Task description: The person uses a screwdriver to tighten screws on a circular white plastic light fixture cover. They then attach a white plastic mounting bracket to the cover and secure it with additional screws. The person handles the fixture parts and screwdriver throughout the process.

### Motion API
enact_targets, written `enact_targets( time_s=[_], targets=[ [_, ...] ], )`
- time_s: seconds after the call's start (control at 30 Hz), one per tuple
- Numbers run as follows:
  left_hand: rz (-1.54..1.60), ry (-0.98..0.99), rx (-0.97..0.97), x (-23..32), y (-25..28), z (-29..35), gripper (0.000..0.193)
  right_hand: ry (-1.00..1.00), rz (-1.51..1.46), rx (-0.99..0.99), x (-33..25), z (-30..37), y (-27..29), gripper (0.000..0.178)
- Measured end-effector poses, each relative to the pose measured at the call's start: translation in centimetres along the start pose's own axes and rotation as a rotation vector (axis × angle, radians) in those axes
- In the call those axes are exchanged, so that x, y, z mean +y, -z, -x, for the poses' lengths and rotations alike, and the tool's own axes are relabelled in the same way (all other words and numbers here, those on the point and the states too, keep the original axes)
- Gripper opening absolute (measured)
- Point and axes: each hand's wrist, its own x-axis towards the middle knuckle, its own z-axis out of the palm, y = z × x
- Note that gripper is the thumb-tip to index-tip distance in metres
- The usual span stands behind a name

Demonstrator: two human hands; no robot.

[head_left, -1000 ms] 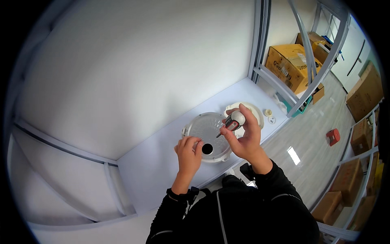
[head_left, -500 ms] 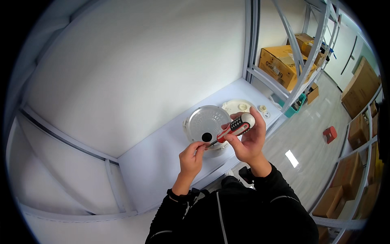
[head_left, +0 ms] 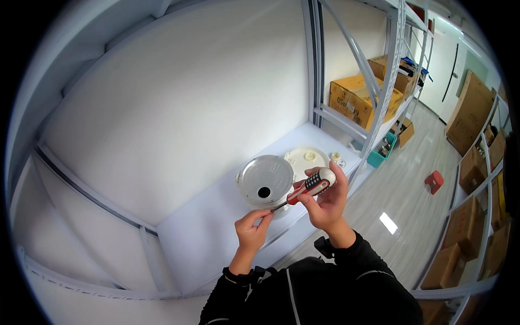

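Observation:
A screwdriver with a red, black and white handle is gripped by my right hand, its rounded white end pointing up and to the right. The fingers of my left hand pinch at the shaft's tip; whether a small screw is also between them I cannot make out. Just beyond my hands, on the white shelf, sits a round silver metal pan-like part with a black round spot near its front. A cream-coloured round cover lies behind it to the right, partly hidden by the pan and my right hand.
Small round cream parts rest near the shelf's right end. Metal uprights frame the shelf. Further right are a yellow carton, a teal bin, a red stool on the floor and a rack of brown boxes.
The view has shifted, so shelf and pan appear lower and further left. Both hands keep their hold on the screwdriver, which sits slightly farther from the pan's black spot.

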Motion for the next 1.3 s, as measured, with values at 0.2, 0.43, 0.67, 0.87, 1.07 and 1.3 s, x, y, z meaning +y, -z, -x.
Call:
enact_targets(
  time_s=[0.2,0.43,0.67,0.87,1.07,1.3],
  targets=[
    [0.183,0.132,0.056,1.5,-2.4,0.7,0.015,-0.054,-0.135,0.08,-1.5,0.3,2.4,0.095],
    [0.361,0.281,0.048,3.7,-7.9,2.3,0.014,-0.171,-0.236,0.136,-4.0,0.5,7.6,0.082],
    [0.562,0.227,-0.013,5.9,-14.0,4.8,0.012,-0.448,-0.259,0.212,-7.7,0.7,14.9,0.075],
    [0.598,0.177,0.158,8.1,-18.2,7.0,0.011,-0.541,-0.302,0.21,-9.3,2.5,19.1,0.067],
    [0.809,0.209,0.29,10.5,-19.4,7.2,0.01,-0.657,-0.104,0.062,-11.3,2.9,21.9,0.046],
    [1.039,0.264,0.193,12.0,-19.6,6.8,0.013,-0.785,0.021,-0.123,-12.8,3.0,24.5,0.039]
  ],
)
